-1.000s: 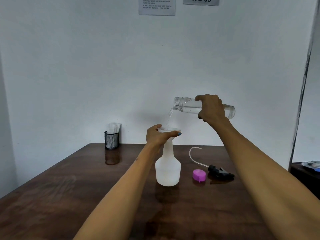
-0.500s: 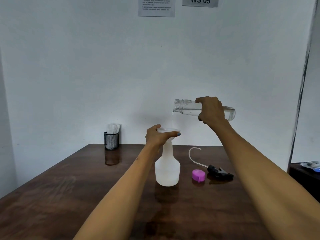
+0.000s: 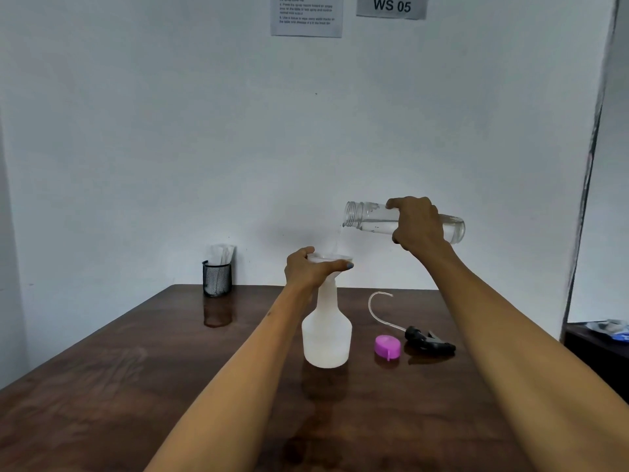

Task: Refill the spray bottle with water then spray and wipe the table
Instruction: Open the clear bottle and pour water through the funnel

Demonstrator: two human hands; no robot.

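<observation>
A white translucent spray bottle [image 3: 326, 338] stands upright on the dark wooden table [image 3: 102, 386], with a white funnel [image 3: 335, 257] in its neck. My left hand [image 3: 308, 269] grips the funnel's rim. My right hand [image 3: 417, 224] holds a clear water bottle [image 3: 369, 218] almost level, its open mouth to the left above the funnel. A thin stream of water falls from the mouth into the funnel. To the right of the spray bottle lie the black spray head [image 3: 429, 339] with its curved tube [image 3: 374, 306] and a pink cap [image 3: 387, 347].
A black mesh cup [image 3: 216, 277] holding white tissues stands at the table's back edge on the left. A white wall runs behind the table. A dark side table [image 3: 599, 349] with some items sits at the far right.
The water bottle's mouth has risen a little, so the bottle now lies closer to level. The stream into the funnel has thinned. My left hand has stayed on the funnel.
</observation>
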